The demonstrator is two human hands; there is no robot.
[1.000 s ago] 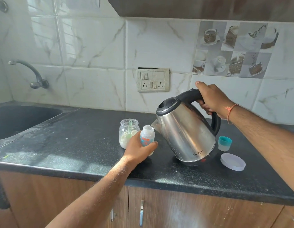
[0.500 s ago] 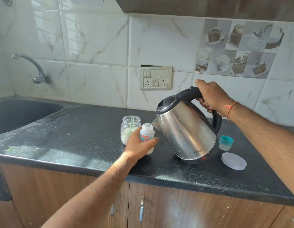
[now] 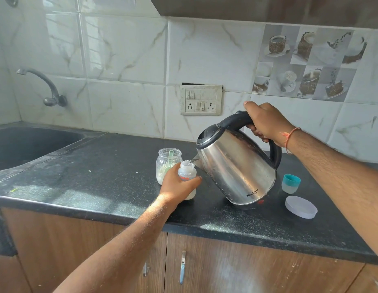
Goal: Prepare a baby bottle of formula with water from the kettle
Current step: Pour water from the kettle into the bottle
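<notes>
Since the earlier frames we see the kettle (image 3: 236,166) tipped further, its spout now at the mouth of the baby bottle (image 3: 187,172).
Our right hand (image 3: 266,122) has its grip clenched round the kettle handle; our left hand (image 3: 177,187) grips the bottle, standing on the table (image 3: 99,176) near its front edge. We count one formula jar (image 3: 168,161) just behind, one teal cap (image 3: 291,183), one lid (image 3: 301,206); bare table lies leftward toward the sink (image 3: 25,144).
</notes>
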